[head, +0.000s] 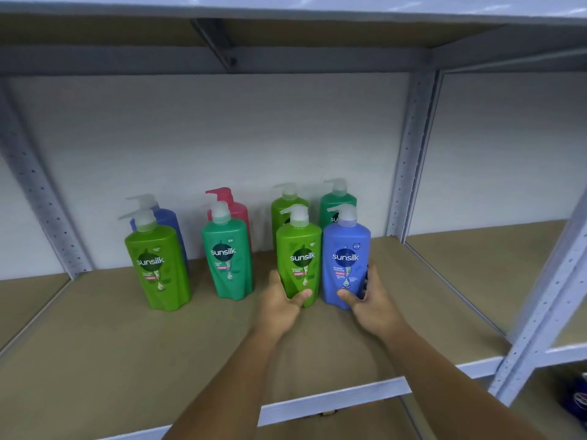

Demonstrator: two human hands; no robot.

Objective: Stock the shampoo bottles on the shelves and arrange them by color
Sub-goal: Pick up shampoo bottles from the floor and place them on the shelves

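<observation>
Both my arms reach forward over the front edge of the shelf, bare forearms coming up from the bottom of the view and converging toward the wrists. My left hand grips the light green bottle low down, thumb laid across its front and fingers curled round its left side. My right hand mirrors it on the blue bottle, thumb across the lower front, fingers wrapped round the right side. The hands sit near each other without touching, thumbs pointing inward toward one another, wrists roughly straight.
</observation>
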